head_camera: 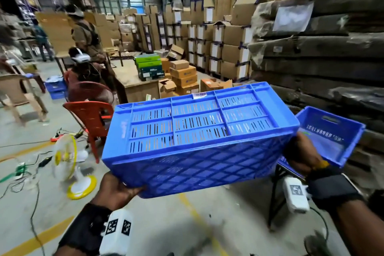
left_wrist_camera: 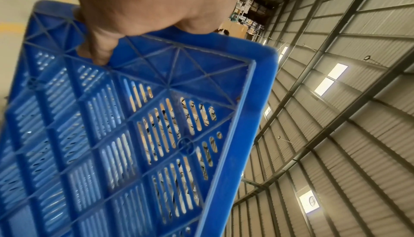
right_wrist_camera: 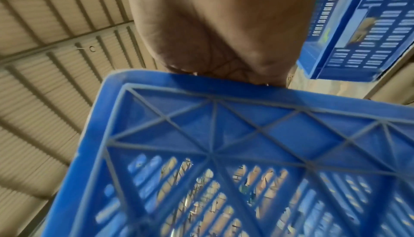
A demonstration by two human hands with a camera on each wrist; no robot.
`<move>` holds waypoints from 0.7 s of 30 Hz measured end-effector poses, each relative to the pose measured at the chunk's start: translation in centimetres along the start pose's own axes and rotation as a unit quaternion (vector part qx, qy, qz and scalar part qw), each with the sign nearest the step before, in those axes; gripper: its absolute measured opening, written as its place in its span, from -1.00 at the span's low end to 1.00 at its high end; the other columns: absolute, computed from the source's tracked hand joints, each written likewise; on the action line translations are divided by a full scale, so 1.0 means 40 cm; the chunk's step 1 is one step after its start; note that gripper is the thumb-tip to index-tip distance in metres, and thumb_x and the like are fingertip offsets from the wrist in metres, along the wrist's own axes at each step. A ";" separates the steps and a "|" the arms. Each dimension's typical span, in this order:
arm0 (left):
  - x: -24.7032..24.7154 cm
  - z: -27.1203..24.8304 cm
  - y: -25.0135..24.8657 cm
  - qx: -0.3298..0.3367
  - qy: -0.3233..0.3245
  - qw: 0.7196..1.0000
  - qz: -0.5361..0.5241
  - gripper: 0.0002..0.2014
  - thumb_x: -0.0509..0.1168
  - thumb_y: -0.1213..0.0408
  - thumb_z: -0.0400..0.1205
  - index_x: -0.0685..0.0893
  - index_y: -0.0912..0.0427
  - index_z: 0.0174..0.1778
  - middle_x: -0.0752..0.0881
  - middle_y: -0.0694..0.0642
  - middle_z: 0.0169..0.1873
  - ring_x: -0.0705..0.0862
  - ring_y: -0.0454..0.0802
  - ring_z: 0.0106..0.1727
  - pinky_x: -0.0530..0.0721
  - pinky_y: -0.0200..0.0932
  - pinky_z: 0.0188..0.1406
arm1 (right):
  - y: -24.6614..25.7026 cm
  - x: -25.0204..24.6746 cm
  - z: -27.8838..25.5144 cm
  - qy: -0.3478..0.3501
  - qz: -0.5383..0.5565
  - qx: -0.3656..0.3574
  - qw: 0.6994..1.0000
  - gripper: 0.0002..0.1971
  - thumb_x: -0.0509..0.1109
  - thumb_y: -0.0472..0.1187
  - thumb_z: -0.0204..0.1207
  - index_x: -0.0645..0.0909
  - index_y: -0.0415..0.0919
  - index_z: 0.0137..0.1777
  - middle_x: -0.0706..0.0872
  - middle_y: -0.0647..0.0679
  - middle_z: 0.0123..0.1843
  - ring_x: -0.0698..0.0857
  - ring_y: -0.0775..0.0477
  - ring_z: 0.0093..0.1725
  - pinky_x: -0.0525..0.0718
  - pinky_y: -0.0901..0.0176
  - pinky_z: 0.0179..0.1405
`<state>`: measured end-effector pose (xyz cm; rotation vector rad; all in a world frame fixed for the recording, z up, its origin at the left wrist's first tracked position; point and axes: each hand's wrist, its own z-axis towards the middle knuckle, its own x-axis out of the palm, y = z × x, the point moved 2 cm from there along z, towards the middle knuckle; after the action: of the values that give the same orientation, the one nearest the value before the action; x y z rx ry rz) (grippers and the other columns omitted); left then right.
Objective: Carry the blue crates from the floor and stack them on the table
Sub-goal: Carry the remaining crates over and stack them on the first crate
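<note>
Warehouse floor, hands (head_camera: 212, 172) gripping upturned crate (head_camera: 197, 131)

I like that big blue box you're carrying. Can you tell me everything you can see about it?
The blue crate looks like hard plastic. It is held upside down and tilted, so its slotted, ribbed base faces up. The sides have a criss-cross lattice, and a small label sits near the far edge. It is up in the air above the floor. The left hand grips its near left corner and the right hand grips its right end. Nothing else touches it.
</note>
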<state>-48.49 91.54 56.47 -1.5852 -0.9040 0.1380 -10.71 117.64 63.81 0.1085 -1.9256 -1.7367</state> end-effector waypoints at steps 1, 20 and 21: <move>0.027 0.038 -0.005 -0.019 0.010 0.998 -0.059 -0.27 0.78 0.14 0.25 0.66 0.10 0.32 0.74 -0.03 0.30 0.61 0.06 0.47 0.84 -0.08 0.11 | -0.007 -0.015 0.043 0.041 0.050 0.014 0.998 -0.63 0.39 0.27 0.34 0.84 0.06 -0.09 0.86 0.10 -0.10 0.83 0.10 -0.10 0.79 0.17 -0.16; 0.004 0.482 -0.110 -0.159 0.123 0.979 0.026 -0.47 0.68 0.74 0.09 0.90 0.07 -0.20 0.90 0.16 -0.30 0.88 0.08 -0.33 0.84 0.03 -0.50 | 0.040 0.008 0.405 -0.054 -0.016 0.078 0.995 -0.52 0.33 -0.09 0.51 0.59 -0.34 0.37 0.82 -0.13 0.04 0.81 -0.06 -0.09 0.70 -0.02 0.15; 0.013 0.508 -0.126 -0.167 0.170 0.971 0.031 -0.46 0.76 0.50 0.15 0.87 0.07 0.02 0.91 0.17 -0.09 0.90 0.12 -0.13 0.88 0.18 -0.28 | 0.044 0.024 0.418 -0.066 -0.023 0.072 0.995 -0.50 0.35 -0.10 0.49 0.58 -0.35 0.37 0.82 -0.13 0.04 0.81 -0.07 -0.09 0.69 -0.01 0.17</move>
<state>-61.83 107.68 56.05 -1.8783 -0.6287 -0.2498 -18.31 132.60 65.38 0.0936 -2.1591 -1.6704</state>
